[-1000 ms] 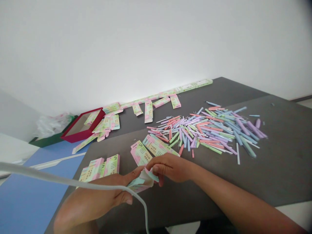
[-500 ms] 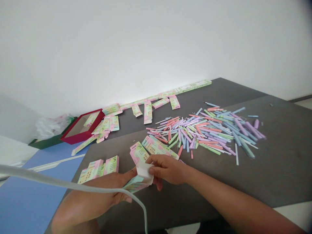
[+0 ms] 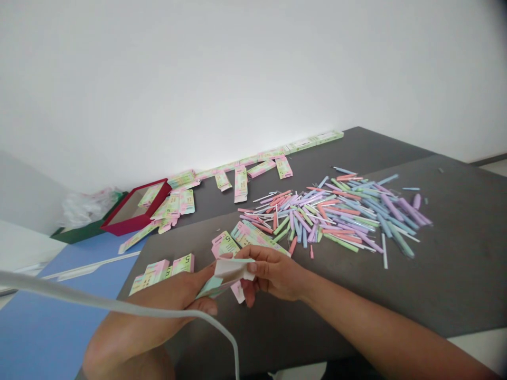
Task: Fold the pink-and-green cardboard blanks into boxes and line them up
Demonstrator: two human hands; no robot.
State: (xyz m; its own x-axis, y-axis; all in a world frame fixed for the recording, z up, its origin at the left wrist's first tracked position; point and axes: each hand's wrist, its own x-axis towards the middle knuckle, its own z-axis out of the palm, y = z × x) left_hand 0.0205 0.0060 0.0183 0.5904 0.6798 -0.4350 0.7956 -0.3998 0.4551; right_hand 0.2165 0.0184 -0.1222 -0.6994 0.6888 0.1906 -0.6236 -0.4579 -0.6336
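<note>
Both of my hands hold one small pastel carton (image 3: 226, 273) just above the dark table (image 3: 455, 264). My left hand (image 3: 174, 301) grips its lower end between thumb and fingers. My right hand (image 3: 273, 274) pinches the upper end, where white flaps stand open and a pink flap hangs down. Flat cartons (image 3: 237, 240) of the same print lie just beyond my hands. A wide heap of pastel sticks (image 3: 336, 214) in pink, green, blue and purple spreads out further right.
More flat cartons (image 3: 164, 269) lie at my left and in a row (image 3: 261, 161) along the wall. A red box (image 3: 137, 206) with cartons sits at the far left, beside a green box (image 3: 75, 232) and a blue surface (image 3: 47, 311). A grey cable (image 3: 119, 306) crosses in front.
The carton has been turned and raised a little in my hands; its white flaps now stand open at the top and a pink flap hangs below. Both hands stayed in place.
</note>
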